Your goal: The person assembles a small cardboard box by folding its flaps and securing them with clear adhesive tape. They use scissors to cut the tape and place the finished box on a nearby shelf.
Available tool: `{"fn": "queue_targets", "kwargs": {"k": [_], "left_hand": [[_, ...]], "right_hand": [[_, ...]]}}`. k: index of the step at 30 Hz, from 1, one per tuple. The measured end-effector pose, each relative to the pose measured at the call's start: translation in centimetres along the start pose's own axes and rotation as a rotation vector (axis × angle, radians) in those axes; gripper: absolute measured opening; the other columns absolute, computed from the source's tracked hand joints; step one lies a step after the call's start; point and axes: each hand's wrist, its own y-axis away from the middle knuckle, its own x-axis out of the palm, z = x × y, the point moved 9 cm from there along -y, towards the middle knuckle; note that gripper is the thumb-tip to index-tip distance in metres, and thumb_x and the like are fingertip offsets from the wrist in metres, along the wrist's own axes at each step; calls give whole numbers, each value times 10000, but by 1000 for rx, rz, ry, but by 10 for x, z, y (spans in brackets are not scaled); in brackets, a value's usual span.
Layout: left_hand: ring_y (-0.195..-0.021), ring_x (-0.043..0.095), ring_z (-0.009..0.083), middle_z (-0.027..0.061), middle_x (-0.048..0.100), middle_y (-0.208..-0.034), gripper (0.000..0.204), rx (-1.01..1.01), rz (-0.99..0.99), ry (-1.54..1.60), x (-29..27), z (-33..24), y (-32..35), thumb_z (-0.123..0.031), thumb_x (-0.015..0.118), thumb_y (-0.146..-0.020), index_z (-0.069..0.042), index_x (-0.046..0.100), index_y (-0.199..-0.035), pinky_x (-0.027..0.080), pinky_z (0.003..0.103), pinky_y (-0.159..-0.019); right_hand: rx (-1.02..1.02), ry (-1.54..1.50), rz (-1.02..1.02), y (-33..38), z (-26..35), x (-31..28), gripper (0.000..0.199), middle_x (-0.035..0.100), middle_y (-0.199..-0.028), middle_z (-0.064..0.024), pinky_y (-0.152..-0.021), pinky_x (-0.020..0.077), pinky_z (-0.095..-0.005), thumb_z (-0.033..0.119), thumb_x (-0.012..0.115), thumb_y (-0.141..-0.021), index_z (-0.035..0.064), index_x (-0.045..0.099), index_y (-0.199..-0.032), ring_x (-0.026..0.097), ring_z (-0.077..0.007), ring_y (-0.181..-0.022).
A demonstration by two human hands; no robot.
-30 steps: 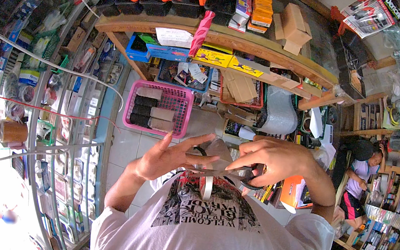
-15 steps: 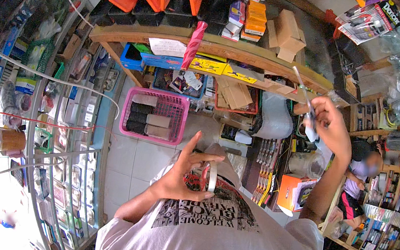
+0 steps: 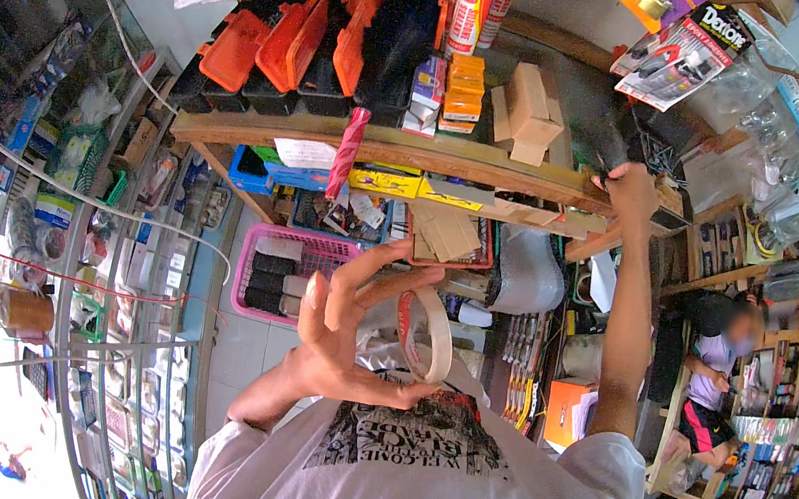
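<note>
The wooden shelf point(image 3: 382, 149) curves across the upper middle, loaded with orange tool cases point(image 3: 275, 41), small cartons and a brown cardboard box point(image 3: 531, 110). Below the shelf's left half sits a pink plastic basket point(image 3: 265, 277) with dark blocks in it, and below its right half hangs a grey bundle of wrapped material point(image 3: 527, 276).

Below the shelf's middle, in front of the person's chest, is a roll of tape point(image 3: 429, 334): a flat ring, cream on its outer face and reddish along the inner rim, standing on edge and tilted slightly.

The left hand point(image 3: 349, 329) holds this roll loosely, with the thumb under its lower edge and the fingers spread wide and arched above it, the palm turned toward the roll. The left forearm rises from lower left, bent at the wrist.

The right hand point(image 3: 629, 189) is up at the right end of the shelf, its fingers curled at the shelf's front edge; whether it grips something small there cannot be told. The right arm is stretched nearly straight from the shoulder up to that edge
</note>
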Motion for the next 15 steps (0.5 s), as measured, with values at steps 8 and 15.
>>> {"fn": "queue_targets", "kwargs": {"k": [8, 15], "left_hand": [[-1236, 539, 506, 364, 238, -1492, 1466, 30, -11, -61, 5, -2, -41, -133, 941, -622, -245, -203, -1533, 521, 578, -964], [-1272, 512, 478, 354, 206, -1531, 1454, -9, 67, -46, 25, 5, -66, -96, 930, -590, -269, -152, -1546, 514, 554, -988]], "right_hand": [[126, 24, 180, -14, 5, 18, 203, 733, -939, -120, -792, 561, -479, 306, 821, -741, 169, 704, -835, 703, -358, -922], [67, 42, 162, 2, 15, 7, 271, 729, -956, -126, -857, 538, -467, 291, 778, -817, 160, 713, -1046, 695, -345, -962]]}}
